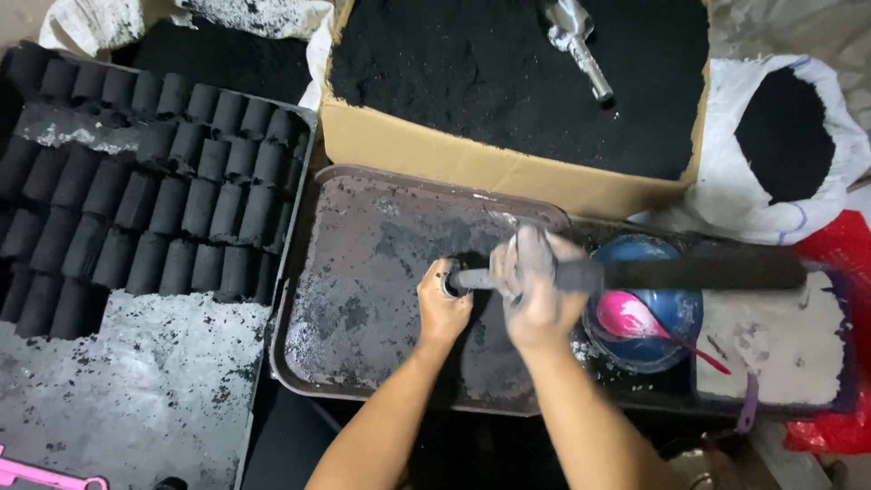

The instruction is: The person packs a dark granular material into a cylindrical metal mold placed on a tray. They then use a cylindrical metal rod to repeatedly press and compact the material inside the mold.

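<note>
Left hand [442,307] wraps a short metal tube [451,278] standing on the dirty tray [363,272], mid-scene. Right hand [531,290], blurred, is closed around a long dark rod [699,269] lying level, tip at the tube mouth. Rows of black cylinders [154,200] fill the left tray; box of black powder [508,73] sits far side, blue bowl [676,304] right. To do it well: likely keep tube pinned, rod square to the opening, left fingers off the rim.
</note>
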